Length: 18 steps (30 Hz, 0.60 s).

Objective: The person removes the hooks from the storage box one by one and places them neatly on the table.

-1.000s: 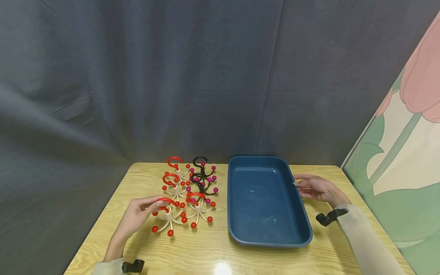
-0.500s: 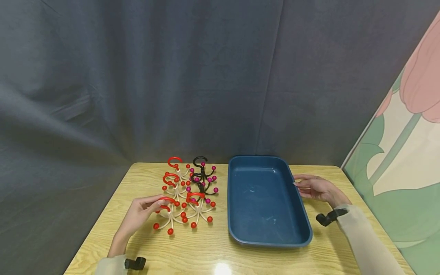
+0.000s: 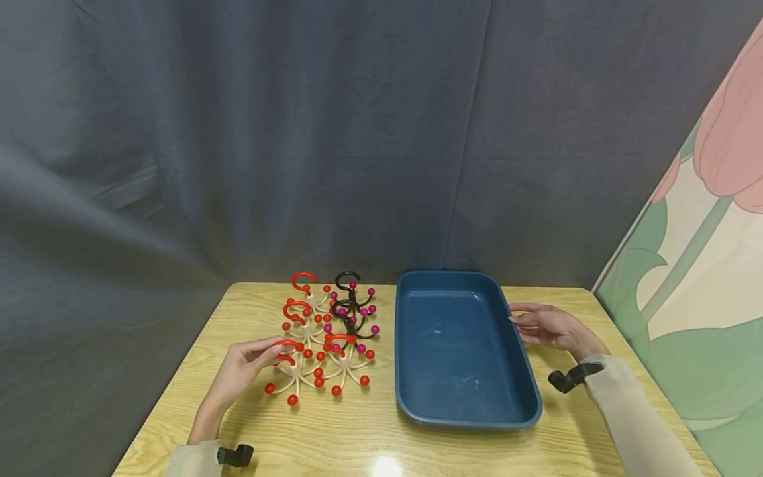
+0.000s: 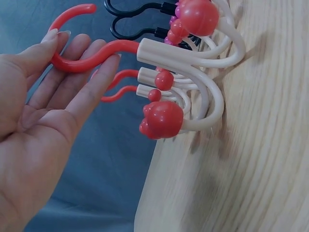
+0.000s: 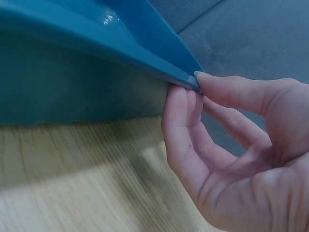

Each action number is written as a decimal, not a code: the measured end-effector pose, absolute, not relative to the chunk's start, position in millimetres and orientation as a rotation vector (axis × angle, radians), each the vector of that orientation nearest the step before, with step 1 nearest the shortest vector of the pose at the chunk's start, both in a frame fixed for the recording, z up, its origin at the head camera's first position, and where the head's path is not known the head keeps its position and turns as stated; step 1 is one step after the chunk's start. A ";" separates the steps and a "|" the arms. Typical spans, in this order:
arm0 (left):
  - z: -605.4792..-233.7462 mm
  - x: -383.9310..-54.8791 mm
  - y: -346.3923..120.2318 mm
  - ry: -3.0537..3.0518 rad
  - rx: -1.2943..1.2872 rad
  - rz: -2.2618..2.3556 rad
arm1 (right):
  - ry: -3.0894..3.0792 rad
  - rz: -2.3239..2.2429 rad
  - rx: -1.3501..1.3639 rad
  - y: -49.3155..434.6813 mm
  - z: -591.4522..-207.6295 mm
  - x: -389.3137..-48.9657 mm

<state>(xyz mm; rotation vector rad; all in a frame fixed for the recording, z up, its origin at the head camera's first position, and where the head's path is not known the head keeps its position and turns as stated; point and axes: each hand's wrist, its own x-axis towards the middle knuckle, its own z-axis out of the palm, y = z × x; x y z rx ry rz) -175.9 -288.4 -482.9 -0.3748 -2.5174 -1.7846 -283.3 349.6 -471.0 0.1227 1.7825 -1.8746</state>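
My left hand [image 3: 238, 371] pinches the red hook of a claw hanger [image 4: 171, 53] between thumb and fingers. This hanger has cream arms curving up from its stem, tipped with red balls, and stands close over the table at the front left of a group. Right beside it is another red-hooked hanger [image 3: 344, 361]. On the right, my right hand [image 3: 551, 328] pinches the rim of a deep blue tray [image 3: 459, 358], thumb on top and fingers beneath, as the right wrist view shows. Nothing lies in the tray.
Behind the held hanger stand more red-hooked hangers [image 3: 306, 324] and black hangers [image 3: 350, 324] with magenta balls, bunched left of the tray. The pale wooden table [image 3: 322, 437] ends at a grey curtain [image 3: 357, 165]. A tulip-patterned panel [image 3: 703, 265] borders the right side.
My left hand has shifted slightly right, and the pinched hanger has turned a little, its front balls changing place. The right hand and the tray have stayed still.
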 end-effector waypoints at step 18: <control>-486.2 -177.3 -288.0 -2.496 -0.331 -1.819 | 1.801 -1.874 0.130 349.0 -472.8 -282.8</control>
